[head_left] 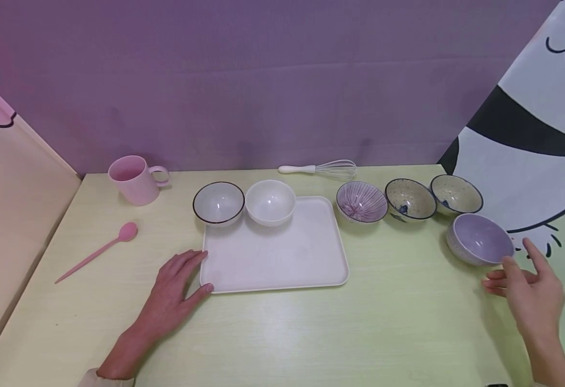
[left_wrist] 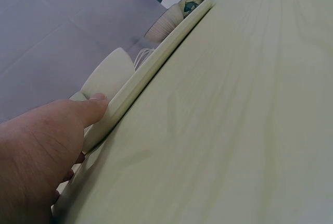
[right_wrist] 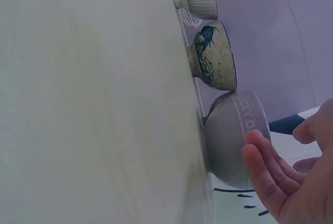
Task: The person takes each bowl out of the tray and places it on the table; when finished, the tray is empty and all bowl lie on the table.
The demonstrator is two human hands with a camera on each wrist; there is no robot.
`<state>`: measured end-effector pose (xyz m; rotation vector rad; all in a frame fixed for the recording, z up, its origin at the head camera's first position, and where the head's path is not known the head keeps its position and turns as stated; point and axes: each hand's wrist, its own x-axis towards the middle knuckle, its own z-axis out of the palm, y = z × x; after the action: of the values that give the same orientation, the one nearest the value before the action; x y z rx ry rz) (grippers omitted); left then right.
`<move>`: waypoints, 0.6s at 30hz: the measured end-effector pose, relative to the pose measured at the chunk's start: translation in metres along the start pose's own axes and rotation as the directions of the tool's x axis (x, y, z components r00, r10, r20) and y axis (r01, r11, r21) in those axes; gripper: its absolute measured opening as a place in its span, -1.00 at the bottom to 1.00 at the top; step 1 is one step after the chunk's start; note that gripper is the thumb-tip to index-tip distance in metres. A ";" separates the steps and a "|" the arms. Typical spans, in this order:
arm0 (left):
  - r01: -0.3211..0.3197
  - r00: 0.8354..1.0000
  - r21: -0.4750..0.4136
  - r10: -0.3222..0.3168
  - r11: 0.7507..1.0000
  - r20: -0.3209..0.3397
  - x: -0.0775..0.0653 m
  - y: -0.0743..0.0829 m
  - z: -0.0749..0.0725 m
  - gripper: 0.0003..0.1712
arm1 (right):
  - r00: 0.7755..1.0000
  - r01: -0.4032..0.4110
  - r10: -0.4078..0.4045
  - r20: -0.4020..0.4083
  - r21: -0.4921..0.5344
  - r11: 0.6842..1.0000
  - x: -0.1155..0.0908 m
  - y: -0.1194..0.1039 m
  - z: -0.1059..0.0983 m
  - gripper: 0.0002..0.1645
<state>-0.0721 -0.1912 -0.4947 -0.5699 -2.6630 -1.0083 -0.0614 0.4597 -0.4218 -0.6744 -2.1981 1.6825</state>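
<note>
Lavender bowl (head_left: 480,242) | mouth up, axis vertical (round rim) | right hand (head_left: 533,295) spread alongside

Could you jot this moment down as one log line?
left hand: touching left edge of white tray | right hand: at lavender bowl, contact unclear | white bowl: on tray

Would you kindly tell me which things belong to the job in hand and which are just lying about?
Apparently part of the job:
white tray, touched by the left hand
lavender bowl, by the right hand
perhaps dark-rimmed bowl, plain white bowl

Probably just lying about:
pink mug
pink spoon
wire whisk
less surely, purple-striped bowl and speckled bowls
</note>
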 end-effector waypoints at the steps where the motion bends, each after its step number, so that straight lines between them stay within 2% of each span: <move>1: 0.000 1.000 -0.001 0.000 1.000 -0.001 0.000 0.000 0.000 -0.24 | 1.000 0.007 -0.007 -0.018 -0.040 0.999 -0.002 -0.003 0.002 -0.15; 4: -0.003 1.000 -0.004 0.003 1.000 -0.003 0.000 0.000 0.000 -0.24 | 0.998 0.014 -0.017 -0.057 -0.049 0.999 -0.009 -0.011 0.008 -0.20; 6: -0.004 1.000 -0.006 0.004 1.000 -0.003 0.000 0.000 0.000 -0.24 | 0.997 0.031 -0.032 -0.072 -0.018 0.999 -0.013 -0.017 0.014 -0.23; 8: -0.003 1.000 -0.005 0.003 1.000 -0.002 -0.001 0.000 0.000 -0.24 | 0.995 0.061 -0.057 -0.076 0.057 0.996 -0.017 -0.023 0.020 -0.27; 13: 0.001 1.000 -0.001 -0.001 1.000 -0.001 -0.001 0.001 -0.001 -0.24 | 0.989 0.150 -0.147 -0.032 0.130 0.980 -0.024 -0.029 0.036 -0.33; 18: 0.002 1.000 -0.002 -0.002 1.000 0.004 0.000 0.000 -0.001 -0.24 | 0.984 0.177 -0.179 0.000 0.147 0.973 -0.030 -0.028 0.049 -0.39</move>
<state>-0.0720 -0.1916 -0.4936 -0.5704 -2.6666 -1.0121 -0.0660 0.3974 -0.4067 -0.4162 -2.0502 1.7375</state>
